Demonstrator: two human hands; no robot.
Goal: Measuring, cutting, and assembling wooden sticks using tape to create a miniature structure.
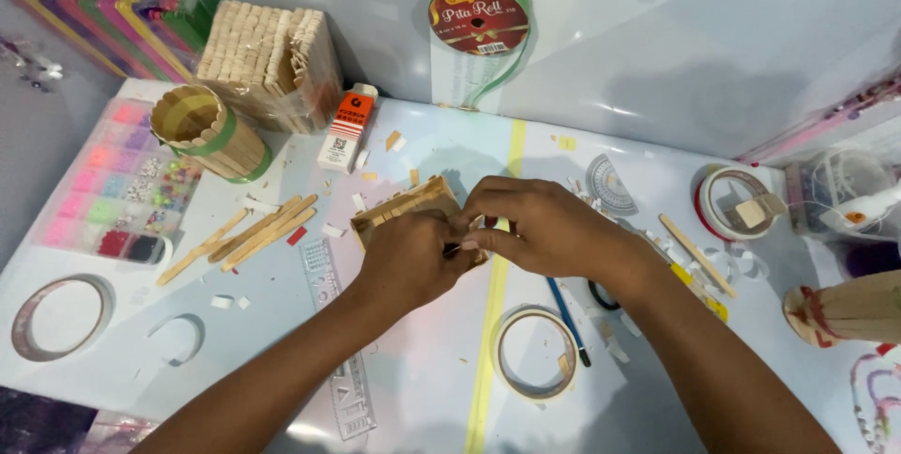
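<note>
Both my hands meet at the middle of the white table (413, 388). My left hand (405, 261) is closed around a small box-like piece built of flat wooden sticks (405, 206), which pokes out above my fingers. My right hand (540, 227) presses against the same piece from the right, fingers curled over its edge. A small dark object shows between my fingertips; I cannot tell what it is.
Loose wooden sticks (249, 236) lie to the left, near a stick cup with green bands (208, 133) and a bead tray (122, 182). A stack of sticks (272, 60), a glue bottle (345, 127), tape rolls (535, 355), a clear ruler (343, 360) and a green ribbon spool (481, 13) surround the hands.
</note>
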